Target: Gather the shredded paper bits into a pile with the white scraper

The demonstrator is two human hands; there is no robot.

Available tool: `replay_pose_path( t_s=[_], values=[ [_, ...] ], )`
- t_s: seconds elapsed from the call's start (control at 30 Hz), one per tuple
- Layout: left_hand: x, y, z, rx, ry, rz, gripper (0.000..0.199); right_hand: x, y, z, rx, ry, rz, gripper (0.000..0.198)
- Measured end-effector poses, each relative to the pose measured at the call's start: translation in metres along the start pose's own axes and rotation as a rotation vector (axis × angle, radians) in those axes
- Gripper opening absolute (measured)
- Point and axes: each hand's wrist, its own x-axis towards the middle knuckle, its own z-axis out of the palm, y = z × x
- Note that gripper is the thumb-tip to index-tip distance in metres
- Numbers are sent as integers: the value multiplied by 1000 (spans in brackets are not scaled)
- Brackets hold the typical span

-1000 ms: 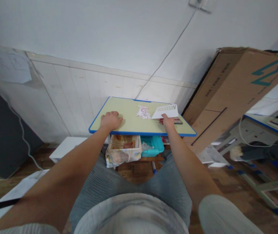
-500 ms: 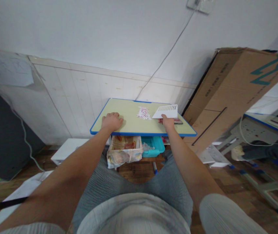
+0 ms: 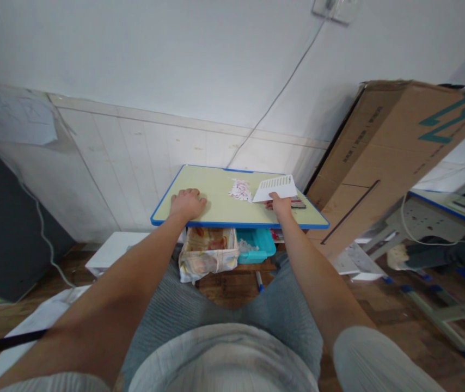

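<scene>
My right hand grips the lower edge of a white card with a row of slots, thumb on top. The card is tilted over the right part of the small desk, its left corner close to a heap of small white and pinkish paper-like bits. Partly behind that hand, a dark-edged flat stack lies on the desktop; what it is I cannot make out. My left hand rests on the desk's left side, fingers slightly bent and holding nothing.
Under the desktop sit a cloth-lined basket and a turquoise bin with pale scraps inside. A tall cardboard box leans at the right. The wall stands behind the desk, with a cable running down it.
The card in my right hand has tilted slightly, its left corner dropping a little toward the heap. My left hand has stayed in place.
</scene>
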Motion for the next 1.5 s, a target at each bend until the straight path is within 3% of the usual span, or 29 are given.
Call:
replay_pose_path(
  t_s=[0.33, 0.53, 0.87, 1.27, 1.5],
  values=[
    [3, -2, 4, 14, 0, 9, 64, 4, 17, -4, -40, 11, -74, 43],
    [1, 0, 1, 14, -9, 9, 63, 1, 22, -3, -37, -23, -175, 8],
    [2, -1, 4, 4, 5, 1, 61, -23, 16, 3, -17, -154, -287, 14],
    [0, 2, 3, 2, 3, 4, 63, -53, 9, 46, -19, -395, -275, 11],
    [-3, 4, -1, -12, -5, -3, 63, -61, 12, 42, 29, -419, -266, 8]
  ],
)
